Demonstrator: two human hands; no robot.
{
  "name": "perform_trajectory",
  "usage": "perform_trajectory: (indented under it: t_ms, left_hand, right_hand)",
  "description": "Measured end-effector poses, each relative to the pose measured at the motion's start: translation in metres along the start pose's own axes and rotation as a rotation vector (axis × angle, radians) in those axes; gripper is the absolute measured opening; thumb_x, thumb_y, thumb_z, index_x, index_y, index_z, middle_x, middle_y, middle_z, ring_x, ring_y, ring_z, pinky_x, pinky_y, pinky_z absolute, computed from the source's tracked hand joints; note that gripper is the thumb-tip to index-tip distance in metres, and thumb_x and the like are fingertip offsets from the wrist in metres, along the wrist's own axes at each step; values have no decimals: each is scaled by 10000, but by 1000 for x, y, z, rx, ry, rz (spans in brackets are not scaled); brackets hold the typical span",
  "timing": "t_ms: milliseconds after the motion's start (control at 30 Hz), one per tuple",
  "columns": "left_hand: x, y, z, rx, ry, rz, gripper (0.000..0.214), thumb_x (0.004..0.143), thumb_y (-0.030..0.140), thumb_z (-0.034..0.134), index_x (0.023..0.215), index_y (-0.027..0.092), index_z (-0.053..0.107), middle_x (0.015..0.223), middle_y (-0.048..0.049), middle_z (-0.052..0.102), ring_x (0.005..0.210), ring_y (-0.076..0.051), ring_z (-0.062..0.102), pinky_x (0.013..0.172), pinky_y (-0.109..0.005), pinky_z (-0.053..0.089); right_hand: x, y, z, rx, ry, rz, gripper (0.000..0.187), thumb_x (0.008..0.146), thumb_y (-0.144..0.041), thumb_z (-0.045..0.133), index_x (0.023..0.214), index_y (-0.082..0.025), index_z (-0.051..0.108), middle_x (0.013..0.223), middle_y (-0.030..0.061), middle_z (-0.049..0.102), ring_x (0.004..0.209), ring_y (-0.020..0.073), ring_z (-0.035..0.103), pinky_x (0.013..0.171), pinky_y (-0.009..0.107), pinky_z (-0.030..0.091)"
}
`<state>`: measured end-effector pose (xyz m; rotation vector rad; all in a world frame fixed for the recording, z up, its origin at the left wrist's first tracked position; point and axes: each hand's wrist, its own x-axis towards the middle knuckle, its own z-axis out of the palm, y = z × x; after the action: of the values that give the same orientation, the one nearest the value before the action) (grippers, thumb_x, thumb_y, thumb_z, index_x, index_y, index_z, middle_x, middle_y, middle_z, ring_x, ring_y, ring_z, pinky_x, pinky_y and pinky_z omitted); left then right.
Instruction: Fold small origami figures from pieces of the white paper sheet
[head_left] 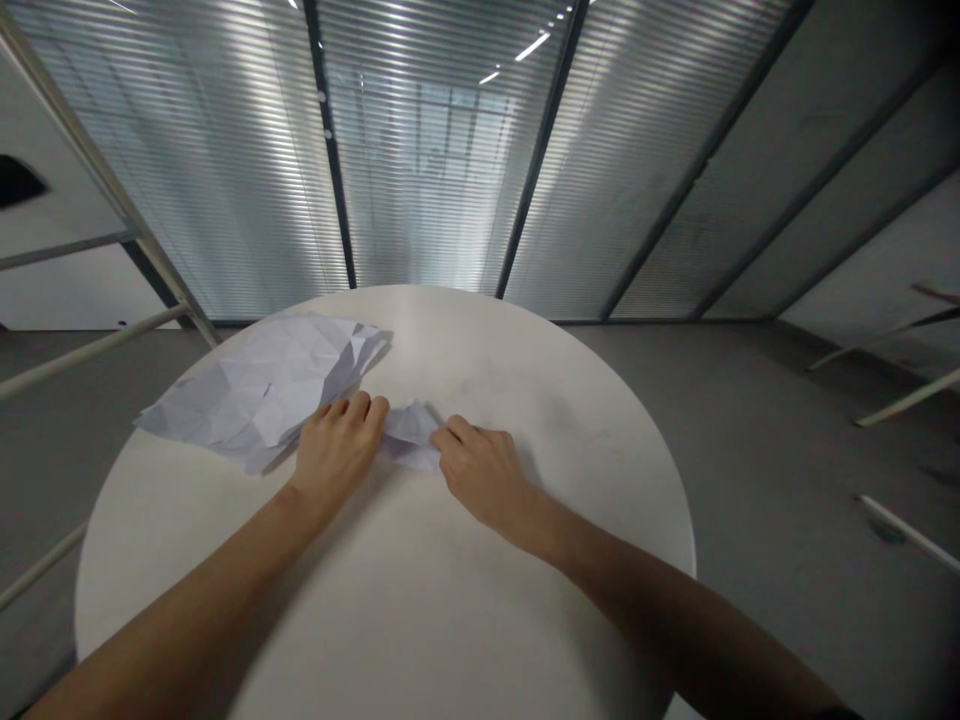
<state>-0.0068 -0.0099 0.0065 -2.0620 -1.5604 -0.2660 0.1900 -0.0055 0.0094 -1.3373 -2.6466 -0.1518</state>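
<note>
Between my two hands is a crumpled piece of white paper [411, 428], low over the round table. My left hand [341, 440] is closed on its left end, fingers curled and knuckles up. At the opposite end my right hand [480, 465] pinches the paper, and the fingertips are partly hidden. Larger creased sheets of white paper [255, 385] lie spread on the table's left side, just beyond my left hand. How much paper is inside each grip cannot be seen.
The round white table [480, 610] stands before a glass wall with blinds [427, 180]. A pale metal frame [97, 345] rises at the left. Thin legs of furniture [907, 400] show at the right over the grey floor [757, 430].
</note>
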Motion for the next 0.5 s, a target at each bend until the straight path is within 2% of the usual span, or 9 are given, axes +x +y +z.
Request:
perform_trajectory:
  t_ms: [133,233,333,400,500]
  left_hand:
    - [0,-4,3,0,-116,18,173,837,61,420,889,151,559,824,-86,583,759,-247,585,646,-341,418]
    - [-1,-6,9,-38,-196,113,200,836,47,418,902,152,574,847,-85,576,812,-244,573,691,-342,431]
    - [-1,-8,16,-122,-230,227,337,837,43,420,1092,206,570,905,-71,561,834,-225,560,736,-342,438]
    - [-2,-11,19,-220,-242,275,506,824,25,414,1255,278,492,933,-56,546,815,-195,556,762,-332,442]
    - [-2,-16,19,-336,-263,302,575,805,39,416,1315,302,455,945,-52,533,801,-178,551,785,-328,448]
  right_hand:
    - [-2,0,-1,-72,-83,-77,188,900,-125,398,985,-195,551,949,77,616,777,190,619,612,291,429]
    - [-1,7,0,-105,-150,-144,214,901,-113,390,1033,-200,534,963,75,613,772,195,615,623,308,444]
    - [1,15,1,-99,-163,-185,245,899,-112,392,1068,-214,537,997,75,610,840,204,597,671,315,452]
    - [2,20,2,-82,-162,-223,259,885,-102,412,1066,-210,563,1014,84,610,916,214,572,737,326,448]
    - [4,28,2,-43,-127,-283,271,842,-82,465,1037,-199,611,1043,95,613,993,232,537,830,358,423]
